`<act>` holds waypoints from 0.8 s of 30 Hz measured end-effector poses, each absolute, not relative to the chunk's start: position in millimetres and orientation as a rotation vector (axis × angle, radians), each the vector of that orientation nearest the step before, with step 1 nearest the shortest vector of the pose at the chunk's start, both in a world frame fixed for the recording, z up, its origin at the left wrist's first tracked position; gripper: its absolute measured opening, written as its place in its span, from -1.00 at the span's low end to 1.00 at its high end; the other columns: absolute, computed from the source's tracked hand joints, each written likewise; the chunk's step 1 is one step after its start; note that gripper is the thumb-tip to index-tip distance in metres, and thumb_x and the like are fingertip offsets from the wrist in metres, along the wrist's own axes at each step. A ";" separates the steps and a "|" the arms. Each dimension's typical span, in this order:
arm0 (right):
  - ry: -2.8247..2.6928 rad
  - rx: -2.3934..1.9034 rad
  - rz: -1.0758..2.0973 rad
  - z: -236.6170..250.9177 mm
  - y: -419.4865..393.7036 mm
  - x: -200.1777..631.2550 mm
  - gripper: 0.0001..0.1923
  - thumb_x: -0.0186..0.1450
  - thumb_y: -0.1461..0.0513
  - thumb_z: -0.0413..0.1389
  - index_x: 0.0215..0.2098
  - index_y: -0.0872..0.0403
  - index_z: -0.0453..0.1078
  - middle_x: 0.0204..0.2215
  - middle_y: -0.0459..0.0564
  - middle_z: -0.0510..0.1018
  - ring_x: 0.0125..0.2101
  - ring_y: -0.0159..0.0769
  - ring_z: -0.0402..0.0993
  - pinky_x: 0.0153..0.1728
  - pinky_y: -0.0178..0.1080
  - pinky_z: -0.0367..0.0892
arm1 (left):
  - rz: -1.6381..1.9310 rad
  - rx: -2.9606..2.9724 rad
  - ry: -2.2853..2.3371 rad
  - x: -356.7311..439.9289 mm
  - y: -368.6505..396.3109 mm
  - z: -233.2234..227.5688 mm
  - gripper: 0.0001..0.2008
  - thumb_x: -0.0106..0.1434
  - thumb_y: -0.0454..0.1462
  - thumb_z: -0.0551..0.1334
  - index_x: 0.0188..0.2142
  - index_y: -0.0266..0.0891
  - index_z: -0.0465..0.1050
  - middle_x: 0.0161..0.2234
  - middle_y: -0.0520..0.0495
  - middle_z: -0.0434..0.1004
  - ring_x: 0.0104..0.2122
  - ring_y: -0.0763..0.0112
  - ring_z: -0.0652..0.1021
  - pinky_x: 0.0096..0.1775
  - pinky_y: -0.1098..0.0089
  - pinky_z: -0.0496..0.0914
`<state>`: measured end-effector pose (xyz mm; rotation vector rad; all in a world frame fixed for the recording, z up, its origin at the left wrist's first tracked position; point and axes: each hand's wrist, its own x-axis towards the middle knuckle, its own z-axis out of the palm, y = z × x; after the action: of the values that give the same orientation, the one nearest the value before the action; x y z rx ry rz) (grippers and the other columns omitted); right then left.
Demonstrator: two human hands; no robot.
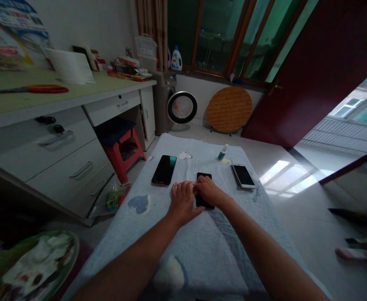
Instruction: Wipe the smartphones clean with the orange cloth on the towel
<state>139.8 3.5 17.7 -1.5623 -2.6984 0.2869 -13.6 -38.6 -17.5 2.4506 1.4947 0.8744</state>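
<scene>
A black smartphone (204, 202) lies on the blue-grey cloth (198, 242) in front of me. My left hand (183, 202) rests flat at its left side, fingers stretched out and the thumb reaching the phone's lower edge. Over the phone's screen, my right hand (209, 191) is closed, its fingers bunched and pressed down; whatever they hold, if anything, is hidden. To the left lies a larger dark phone (164, 170). On the right, a white-framed phone (243, 176) sits on top of another flat item. A small spray bottle (222, 153) stands near the far right.
A desk (108, 90) with drawers runs along the left, with a red stool (123, 152) partly under it. Farther back are a washing machine (162, 98) with its door open and a round wooden tabletop (229, 109). A cluttered basin (73, 255) stands lower left.
</scene>
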 end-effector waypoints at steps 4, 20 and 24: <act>-2.767 -1.522 0.296 23.6 -18.9 136.5 -0.84 0.28 0.29 0.12 -0.24 0.03 0.55 -0.23 0.04 0.38 -0.24 -0.25 0.21 -0.19 -0.25 0.14 | 0.920 2.422 1.506 -12.7 -39.9 -19.8 -0.18 -0.05 -0.05 0.37 0.13 -0.21 0.05 0.08 -0.26 0.25 0.10 -0.03 0.28 0.19 -0.11 -0.09; -2.734 -1.329 0.473 33.1 -29.1 145.5 -0.78 0.25 0.36 0.13 -0.24 -0.01 0.57 -0.29 0.01 0.41 -0.25 -0.29 0.24 -0.19 -0.26 0.12 | 0.646 2.465 1.392 -18.4 -34.0 -15.6 -0.46 0.10 -0.01 0.32 0.05 -0.04 0.34 0.24 -0.12 0.19 0.20 -0.05 0.18 0.20 -0.19 -0.11; -2.653 -1.338 0.475 25.3 -27.6 151.6 -0.76 0.27 0.36 0.10 -0.22 -0.01 0.57 -0.28 0.01 0.39 -0.24 -0.29 0.25 -0.19 -0.26 0.15 | 0.629 2.449 1.388 -20.0 -32.6 -15.1 -0.42 0.06 0.01 0.36 0.07 0.00 0.36 0.23 -0.12 0.21 0.20 -0.06 0.18 0.19 -0.21 -0.10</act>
<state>151.6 -27.6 25.3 -1.3381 -2.6534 0.4749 -20.0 -32.6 -15.1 2.4487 1.3879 0.6285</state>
